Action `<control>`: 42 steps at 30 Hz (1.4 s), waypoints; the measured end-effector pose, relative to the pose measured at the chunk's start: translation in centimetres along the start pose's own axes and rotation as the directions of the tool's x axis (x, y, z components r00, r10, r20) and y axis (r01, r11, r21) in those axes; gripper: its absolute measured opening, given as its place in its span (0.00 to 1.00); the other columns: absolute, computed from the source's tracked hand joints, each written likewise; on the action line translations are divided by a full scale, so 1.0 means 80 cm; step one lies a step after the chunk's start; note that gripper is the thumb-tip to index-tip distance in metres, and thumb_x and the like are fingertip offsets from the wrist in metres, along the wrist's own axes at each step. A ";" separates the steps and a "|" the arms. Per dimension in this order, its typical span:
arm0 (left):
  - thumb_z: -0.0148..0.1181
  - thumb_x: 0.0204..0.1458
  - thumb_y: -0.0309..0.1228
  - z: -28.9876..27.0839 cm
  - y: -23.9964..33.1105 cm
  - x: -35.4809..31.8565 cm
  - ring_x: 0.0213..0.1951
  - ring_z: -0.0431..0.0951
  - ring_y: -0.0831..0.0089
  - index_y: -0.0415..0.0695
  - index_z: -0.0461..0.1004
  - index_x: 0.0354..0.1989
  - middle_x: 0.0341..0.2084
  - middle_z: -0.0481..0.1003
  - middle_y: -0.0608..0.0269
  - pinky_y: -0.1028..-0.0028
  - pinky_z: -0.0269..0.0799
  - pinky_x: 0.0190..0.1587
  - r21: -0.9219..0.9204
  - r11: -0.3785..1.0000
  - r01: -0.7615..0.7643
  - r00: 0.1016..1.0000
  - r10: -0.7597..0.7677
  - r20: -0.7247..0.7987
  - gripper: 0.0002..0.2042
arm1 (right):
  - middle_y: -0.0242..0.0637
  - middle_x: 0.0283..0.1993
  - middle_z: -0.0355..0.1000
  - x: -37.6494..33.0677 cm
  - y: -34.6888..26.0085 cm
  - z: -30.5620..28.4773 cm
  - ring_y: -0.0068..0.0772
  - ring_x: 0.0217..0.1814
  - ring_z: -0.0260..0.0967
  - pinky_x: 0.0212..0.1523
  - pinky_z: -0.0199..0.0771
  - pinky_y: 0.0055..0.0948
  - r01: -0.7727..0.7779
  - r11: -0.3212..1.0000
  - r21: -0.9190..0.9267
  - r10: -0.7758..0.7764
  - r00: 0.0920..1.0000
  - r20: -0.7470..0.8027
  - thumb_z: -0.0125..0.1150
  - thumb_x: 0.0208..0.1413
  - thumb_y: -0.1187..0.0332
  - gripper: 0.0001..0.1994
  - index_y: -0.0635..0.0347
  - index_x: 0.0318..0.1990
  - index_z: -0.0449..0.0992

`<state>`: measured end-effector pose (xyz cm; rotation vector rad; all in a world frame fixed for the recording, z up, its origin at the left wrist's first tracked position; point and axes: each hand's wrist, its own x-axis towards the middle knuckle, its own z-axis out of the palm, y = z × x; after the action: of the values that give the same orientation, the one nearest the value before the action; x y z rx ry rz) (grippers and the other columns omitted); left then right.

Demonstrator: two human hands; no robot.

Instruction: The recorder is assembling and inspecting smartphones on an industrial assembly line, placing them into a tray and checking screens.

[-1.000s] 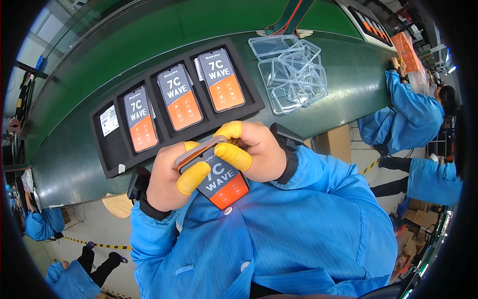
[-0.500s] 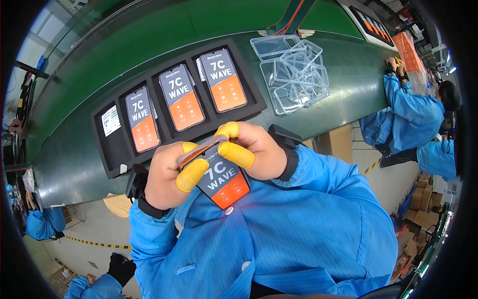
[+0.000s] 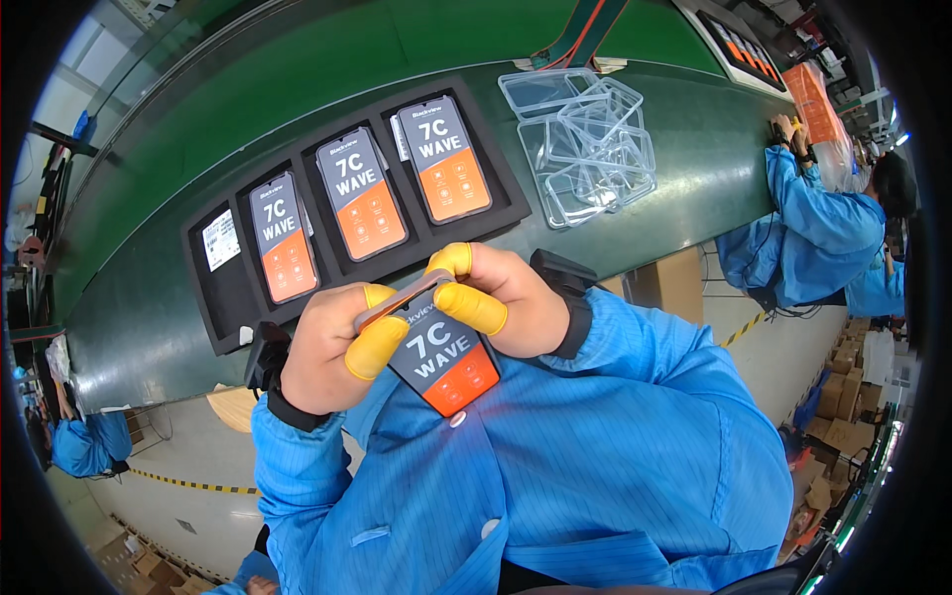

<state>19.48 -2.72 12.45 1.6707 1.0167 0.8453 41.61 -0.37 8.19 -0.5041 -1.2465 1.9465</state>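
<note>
In front of my chest is a smartphone (image 3: 448, 362) with a printed grey and orange front, gripped by its upper end. My left hand (image 3: 332, 342) closes on the upper left corner, thumb on the face. My right hand (image 3: 516, 302) pinches the top edge from the other side. Both thumbs and some fingertips wear yellow finger cots. Between the thumbs, a thin grey and orange edge stands slightly apart from the phone's face; whether it is a film or a cover, I cannot tell. Fingers behind the phone are hidden.
Beyond my hands, a black foam tray (image 3: 210, 317) holds three similar phones (image 3: 359, 208) in slots, plus a white label (image 3: 220, 241) at its left. A pile of clear plastic cases (image 3: 595, 149) lies on the green bench (image 3: 684, 169). A co-worker in blue (image 3: 803, 228) is at right.
My left thumb has drawn back slightly to the left along the phone's top edge. The phone is almost unmoved. At lower left, a person in blue has shifted mostly out of view.
</note>
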 end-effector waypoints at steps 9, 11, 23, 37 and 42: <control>0.57 0.62 0.43 0.001 0.010 -0.002 0.25 0.72 0.75 0.36 0.75 0.37 0.23 0.73 0.63 0.75 0.66 0.29 0.107 0.993 0.042 0.999 -0.045 0.023 0.18 | 0.27 0.41 0.70 -0.004 0.002 0.005 0.14 0.44 0.65 0.46 0.69 0.21 0.015 1.000 -0.009 -0.015 1.000 -0.025 0.54 0.67 0.69 0.07 0.61 0.47 0.69; 0.58 0.61 0.43 0.001 0.016 -0.002 0.25 0.72 0.75 0.36 0.75 0.37 0.23 0.73 0.63 0.74 0.66 0.29 0.126 0.991 0.036 0.999 -0.038 0.015 0.18 | 0.27 0.41 0.70 -0.004 0.000 0.009 0.14 0.44 0.65 0.46 0.69 0.21 0.030 0.999 -0.015 -0.030 0.999 -0.036 0.54 0.67 0.69 0.07 0.61 0.47 0.69; 0.65 0.54 0.35 0.001 0.006 -0.005 0.22 0.72 0.60 0.37 0.74 0.33 0.21 0.72 0.54 0.69 0.65 0.26 -0.028 0.999 -0.043 0.997 0.045 0.068 0.13 | 0.34 0.42 0.69 -0.010 -0.003 0.013 0.21 0.41 0.66 0.43 0.67 0.24 0.085 0.995 0.047 -0.083 0.996 -0.043 0.53 0.68 0.63 0.10 0.61 0.45 0.71; 0.62 0.56 0.41 0.001 0.018 -0.016 0.20 0.71 0.58 0.35 0.75 0.33 0.19 0.71 0.55 0.67 0.66 0.24 0.192 0.979 -0.067 0.997 0.060 0.046 0.17 | 0.35 0.42 0.70 -0.007 0.006 0.013 0.21 0.40 0.66 0.43 0.67 0.24 0.091 0.994 -0.052 -0.093 0.995 -0.027 0.52 0.68 0.61 0.12 0.62 0.45 0.71; 0.62 0.56 0.38 0.005 0.023 -0.018 0.18 0.67 0.54 0.36 0.73 0.29 0.18 0.69 0.53 0.65 0.62 0.22 0.257 0.964 -0.072 0.997 0.068 0.024 0.15 | 0.30 0.43 0.72 -0.010 0.010 0.008 0.17 0.44 0.68 0.46 0.70 0.23 0.160 0.980 -0.119 -0.162 0.987 -0.010 0.53 0.68 0.66 0.10 0.62 0.50 0.70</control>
<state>19.64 -4.54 14.00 1.9395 1.0996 0.7700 41.34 -1.54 7.69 -0.4649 -1.3533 1.7367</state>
